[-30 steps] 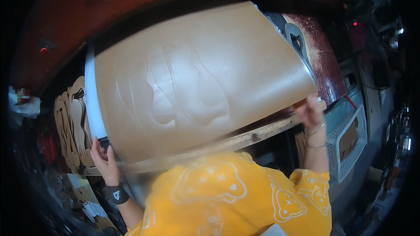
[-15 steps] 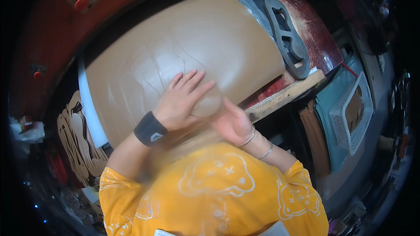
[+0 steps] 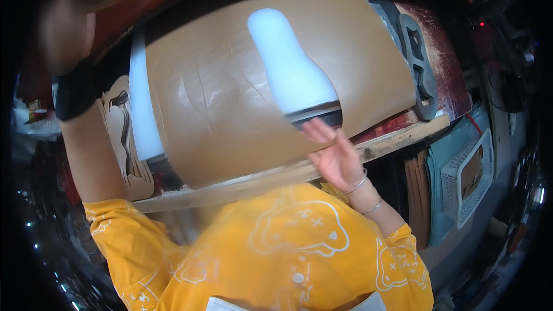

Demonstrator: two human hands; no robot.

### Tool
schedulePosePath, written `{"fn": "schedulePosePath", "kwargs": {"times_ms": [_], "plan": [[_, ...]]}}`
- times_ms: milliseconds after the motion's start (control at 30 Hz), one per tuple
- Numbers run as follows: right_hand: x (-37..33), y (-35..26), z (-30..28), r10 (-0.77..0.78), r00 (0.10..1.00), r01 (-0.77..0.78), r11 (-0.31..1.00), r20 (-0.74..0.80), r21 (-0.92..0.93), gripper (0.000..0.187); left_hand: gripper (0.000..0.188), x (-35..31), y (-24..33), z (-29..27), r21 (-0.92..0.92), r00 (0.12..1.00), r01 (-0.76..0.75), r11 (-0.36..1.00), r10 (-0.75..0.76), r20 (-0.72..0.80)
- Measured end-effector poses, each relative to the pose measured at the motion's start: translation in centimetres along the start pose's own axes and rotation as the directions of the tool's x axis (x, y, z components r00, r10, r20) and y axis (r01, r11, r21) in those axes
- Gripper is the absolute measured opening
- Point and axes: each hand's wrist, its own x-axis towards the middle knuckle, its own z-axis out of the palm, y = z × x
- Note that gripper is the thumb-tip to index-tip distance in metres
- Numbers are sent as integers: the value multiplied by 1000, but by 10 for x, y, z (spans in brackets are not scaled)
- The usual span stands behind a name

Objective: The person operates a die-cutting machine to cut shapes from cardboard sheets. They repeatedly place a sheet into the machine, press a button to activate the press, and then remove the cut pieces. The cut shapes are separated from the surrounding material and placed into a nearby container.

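The tan leather sheet is lying flat across the workbench, filling the centre of the view from 9 o'clock to 2 o'clock. A sole-shaped opening is showing in the sheet at 12 o'clock, exposing the white cutting board beneath; the same board is also showing as a strip along the sheet's edge at 9 o'clock.

The right hand is hovering at the near end of the opening, just right of centre. Its fingers are spread and loosely extended, gripping nothing; the fingertips are reaching the sheet edge beside a dark band at the base of the opening. Whether they are touching the leather cannot be told. Two thin bracelets are sitting on the wrist.

The left hand is raised toward 10 o'clock, blurred and partly out of frame; whether it is open or closed cannot be told. A black wristband is wrapping the wrist.

A wooden bench edge is running from 7 o'clock to 3 o'clock under the sheet. A grey sole-shaped cutting die is resting at 2 o'clock, just beside the sheet's far corner. Cut tan pieces are stacked at 9 o'clock. A white mesh basket is standing at 4 o'clock, well apart from the sheet.
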Motion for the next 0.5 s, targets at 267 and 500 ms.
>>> {"fn": "schedulePosePath", "kwargs": {"times_ms": [267,500], "plan": [[12,46,33,376,917,-396,898,130,195,44,81,-176,-16,63,390,513,-225,893,-232,827],[10,48,33,105,995,-104,981,-5,-163,43,53,-179,-45,36,381,536,-88,921,-279,797]]}}
